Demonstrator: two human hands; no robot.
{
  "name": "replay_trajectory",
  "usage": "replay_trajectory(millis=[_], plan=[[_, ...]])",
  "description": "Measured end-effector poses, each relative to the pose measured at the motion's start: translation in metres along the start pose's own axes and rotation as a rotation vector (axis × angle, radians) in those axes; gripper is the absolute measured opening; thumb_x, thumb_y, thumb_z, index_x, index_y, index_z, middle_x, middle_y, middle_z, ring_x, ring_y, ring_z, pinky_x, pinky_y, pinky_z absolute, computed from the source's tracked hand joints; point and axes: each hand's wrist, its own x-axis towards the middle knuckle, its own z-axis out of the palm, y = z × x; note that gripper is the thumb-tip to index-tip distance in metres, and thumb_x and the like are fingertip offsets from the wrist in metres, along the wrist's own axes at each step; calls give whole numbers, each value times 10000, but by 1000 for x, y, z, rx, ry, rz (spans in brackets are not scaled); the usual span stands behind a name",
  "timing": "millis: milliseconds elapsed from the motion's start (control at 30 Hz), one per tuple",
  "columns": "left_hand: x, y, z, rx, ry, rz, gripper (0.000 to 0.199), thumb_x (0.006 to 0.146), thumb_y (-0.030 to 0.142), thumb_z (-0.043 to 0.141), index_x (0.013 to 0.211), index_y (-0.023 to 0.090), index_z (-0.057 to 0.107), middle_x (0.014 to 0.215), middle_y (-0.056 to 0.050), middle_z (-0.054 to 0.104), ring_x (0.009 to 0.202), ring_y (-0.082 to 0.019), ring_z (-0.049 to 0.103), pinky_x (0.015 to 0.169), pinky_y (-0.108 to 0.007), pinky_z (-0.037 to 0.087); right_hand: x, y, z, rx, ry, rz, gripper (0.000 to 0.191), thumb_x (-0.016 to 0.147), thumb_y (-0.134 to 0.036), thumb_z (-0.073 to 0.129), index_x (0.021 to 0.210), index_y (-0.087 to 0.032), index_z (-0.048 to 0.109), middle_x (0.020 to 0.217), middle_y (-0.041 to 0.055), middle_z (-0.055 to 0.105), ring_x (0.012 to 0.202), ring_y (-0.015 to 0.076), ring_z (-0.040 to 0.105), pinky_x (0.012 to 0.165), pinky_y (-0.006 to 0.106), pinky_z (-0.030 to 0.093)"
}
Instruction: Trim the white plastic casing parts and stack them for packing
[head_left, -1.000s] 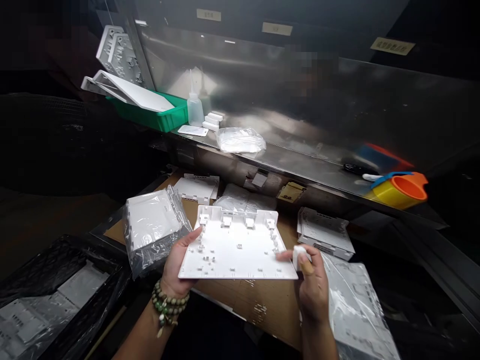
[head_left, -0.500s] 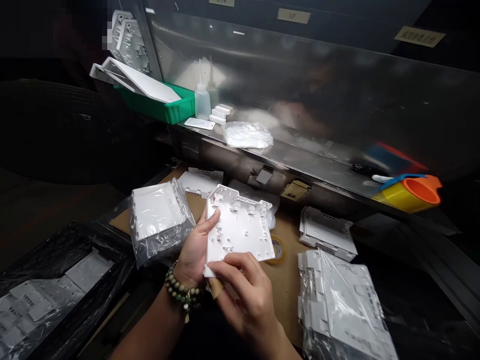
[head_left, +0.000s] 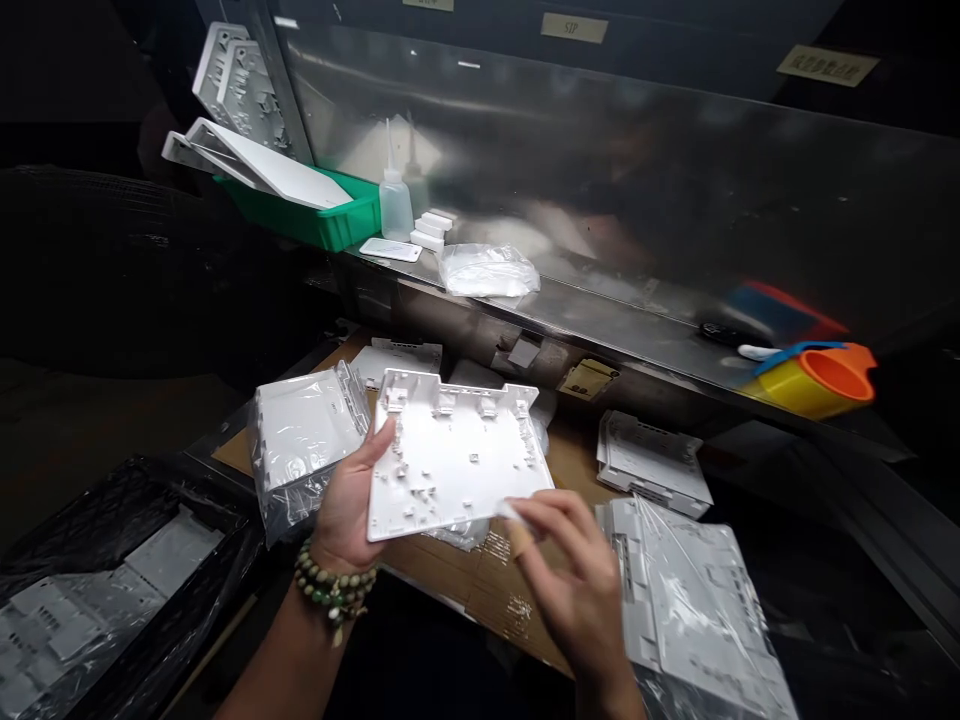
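Observation:
My left hand (head_left: 349, 500), with bead bracelets at its wrist, grips the left edge of a white plastic housing panel (head_left: 457, 470). Its thumb lies over the face, and the panel's inner side with clips and small posts is turned up toward me. At the panel's lower right edge, my right hand (head_left: 574, 560) pinches a small white piece (head_left: 507, 509) between thumb and fingers. That piece touches or nearly touches the edge; its kind cannot be made out. Something tan covers the right thumb tip.
Bagged white panels stand left (head_left: 311, 430) and right (head_left: 697, 590), with unbagged panels (head_left: 652, 460) behind. A black-lined crate (head_left: 225, 560) sits lower left. The metal shelf (head_left: 622, 335) holds a green bin (head_left: 345, 225), squeeze bottle (head_left: 395, 205), white blocks (head_left: 427, 240), plastic bags (head_left: 487, 270) and tape rolls (head_left: 817, 380).
The panel has turned to face me more squarely and shifted left with my left hand. My right hand has slid from its lower left corner to its lower right edge.

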Motion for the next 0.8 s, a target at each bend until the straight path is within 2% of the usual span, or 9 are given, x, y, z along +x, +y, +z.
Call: replay_trajectory(millis=[100,167,333,467,533,633,700,800], plan=[[-3,16,-12,-84,-78,-37,643,1032,369,455,1623,209,260,1535,-145,547,1441,-357,454,1228,-591,295,-1,27,-27,-82,245,153,103,947,-267,710,1038,-273,758,1013,34,658,927,190,634,816,321,508],[-5,21,-14,-136,-136,-39,634,1041,391,396,1635,260,216,1571,-95,509,1479,-337,390,1238,-585,256,-3,36,-35,-110,301,177,90,947,-277,713,1021,-274,764,1013,32,658,941,192,633,831,324,506],[-9,22,-13,-165,-277,-15,580,1058,471,278,1627,407,187,1594,24,462,1522,-275,279,1256,-562,192,-7,38,-31,-141,107,112,175,957,-224,683,1104,-279,761,1039,37,683,925,190,658,828,329,532],[-8,24,-19,-201,-444,-75,577,1058,564,200,1609,403,260,1584,23,446,1527,-258,227,1263,-561,136,-9,36,-31,-161,142,102,179,966,-194,668,1105,-264,756,1020,42,687,926,186,654,812,319,538],[-7,26,-22,-225,-501,-103,594,1053,590,173,1601,390,282,1580,22,437,1525,-252,212,1264,-557,113,-9,38,-33,-149,106,57,186,968,-184,665,1117,-252,752,1025,47,689,951,190,649,822,317,541],[-8,28,-26,-231,-502,-116,612,1040,616,168,1605,393,249,1567,40,439,1518,-246,200,1266,-548,108,-6,48,-37,-203,74,32,156,964,-190,673,1083,-242,760,999,44,697,927,191,648,789,312,535],[-11,28,-28,-218,-461,-124,614,1032,610,172,1611,407,195,1554,65,445,1513,-242,197,1269,-540,131,0,54,-41,-217,116,79,146,965,-202,675,1070,-253,763,997,37,695,917,189,647,771,311,525],[-18,27,-37,-184,-371,-147,613,1018,533,259,1607,458,110,1521,136,457,1504,-230,195,1268,-528,201,16,49,-43,-130,234,107,159,968,-208,676,1090,-268,758,1022,32,678,949,182,646,826,314,523]])
